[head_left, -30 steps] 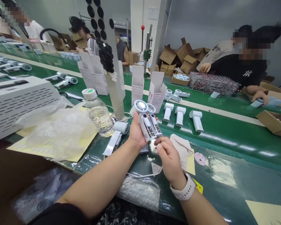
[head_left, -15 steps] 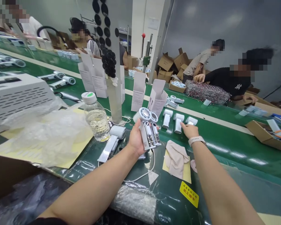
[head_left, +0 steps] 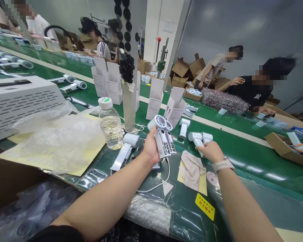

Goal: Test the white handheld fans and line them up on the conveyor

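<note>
One water bottle (head_left: 111,124) is stood at left. Just right, 2 handheld fans (head_left: 164,141) are clamped together, heads up, in the left hand (head_left: 151,149). Past a cloth (head_left: 192,168), a 3rd fan (head_left: 196,138) on the green belt (head_left: 242,148) is clasped by the right hand (head_left: 212,151), fingers curled round its handle.

A plain grey wall (head_left: 242,23) closes the far side, a white pillar (head_left: 151,30) standing before it. Long green worktops (head_left: 242,151) run across the room, glossy with reflected light. Open cardboard boxes (head_left: 181,67) pile at the wall's foot.
</note>
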